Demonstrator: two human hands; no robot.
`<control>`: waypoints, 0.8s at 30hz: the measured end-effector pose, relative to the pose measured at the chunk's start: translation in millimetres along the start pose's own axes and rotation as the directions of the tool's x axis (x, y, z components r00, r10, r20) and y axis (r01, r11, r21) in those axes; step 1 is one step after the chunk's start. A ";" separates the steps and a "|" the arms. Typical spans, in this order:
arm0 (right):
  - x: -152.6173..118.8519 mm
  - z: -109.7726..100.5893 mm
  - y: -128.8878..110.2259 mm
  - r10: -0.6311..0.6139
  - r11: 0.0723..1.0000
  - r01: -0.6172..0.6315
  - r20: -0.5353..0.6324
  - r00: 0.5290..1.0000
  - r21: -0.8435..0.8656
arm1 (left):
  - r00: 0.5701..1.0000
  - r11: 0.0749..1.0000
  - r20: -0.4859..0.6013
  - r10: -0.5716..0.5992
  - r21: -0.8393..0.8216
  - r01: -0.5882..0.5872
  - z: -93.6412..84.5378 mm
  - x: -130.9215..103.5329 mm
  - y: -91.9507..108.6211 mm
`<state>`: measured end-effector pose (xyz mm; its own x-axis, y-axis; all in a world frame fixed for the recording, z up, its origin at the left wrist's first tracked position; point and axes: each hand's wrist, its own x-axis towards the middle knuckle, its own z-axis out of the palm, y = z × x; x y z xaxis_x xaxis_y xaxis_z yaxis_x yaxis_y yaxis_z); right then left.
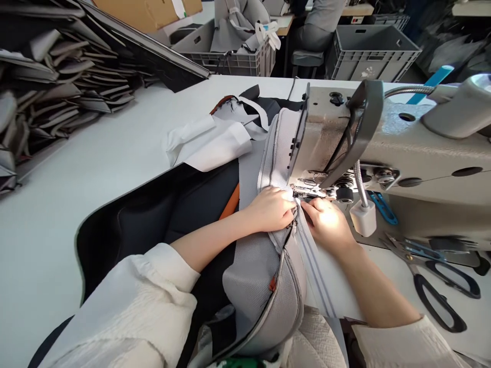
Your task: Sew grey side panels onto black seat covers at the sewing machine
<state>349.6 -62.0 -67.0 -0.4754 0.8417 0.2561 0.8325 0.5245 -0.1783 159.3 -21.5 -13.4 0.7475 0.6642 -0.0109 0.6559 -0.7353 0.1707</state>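
Note:
My left hand is closed on the edge of a grey mesh fabric cover, just in front of the sewing machine's presser foot. My right hand sits on the other side of the foot, its thumb and finger pinched at the upper end of a light strip with blue lines. The strip runs from the foot down toward my lap. The needle area is partly hidden by my fingers. Dark padded material with an orange band lies under my left forearm.
Black-handled scissors and a blue tool lie right of my hand. White fabric pieces rest behind the cover. Stacked panels fill the left back. Grey crates and a seated person are beyond the table.

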 end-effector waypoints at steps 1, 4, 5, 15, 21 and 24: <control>-0.2 -0.9 -2.1 0.009 1.000 -0.009 0.000 1.000 -0.002 | 1.000 1.000 0.004 -0.007 0.002 0.007 -0.6 -0.4 0.8; -2.3 0.6 -5.3 0.000 0.999 0.000 -0.003 1.000 0.035 | 0.999 0.999 0.019 -0.042 0.012 0.042 -2.4 -5.1 5.4; -3.0 2.0 -5.5 -0.010 0.999 0.010 -0.011 1.000 0.053 | 0.998 0.999 0.022 -0.054 0.008 0.054 -2.7 -8.0 7.8; 3.3 1.5 -10.6 0.029 0.999 -0.030 -0.061 0.998 -0.012 | 0.985 0.991 -0.109 -0.132 -0.026 0.130 12.4 -20.7 21.4; 1.6 5.6 -1.4 0.104 0.986 -0.093 -0.079 0.991 0.135 | 0.974 1.000 -0.226 -0.006 0.000 0.006 20.4 -4.1 -4.9; 1.1 -0.3 -0.6 0.110 0.949 -0.053 -0.169 0.980 0.310 | 0.968 0.998 -0.244 0.066 -0.005 -0.069 21.2 4.4 -18.8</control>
<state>348.7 -61.4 -66.3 -0.3262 0.8604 0.3915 0.7271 0.4930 -0.4778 152.4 -7.6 -37.5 0.7409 0.6270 0.2408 0.6021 -0.7789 0.1757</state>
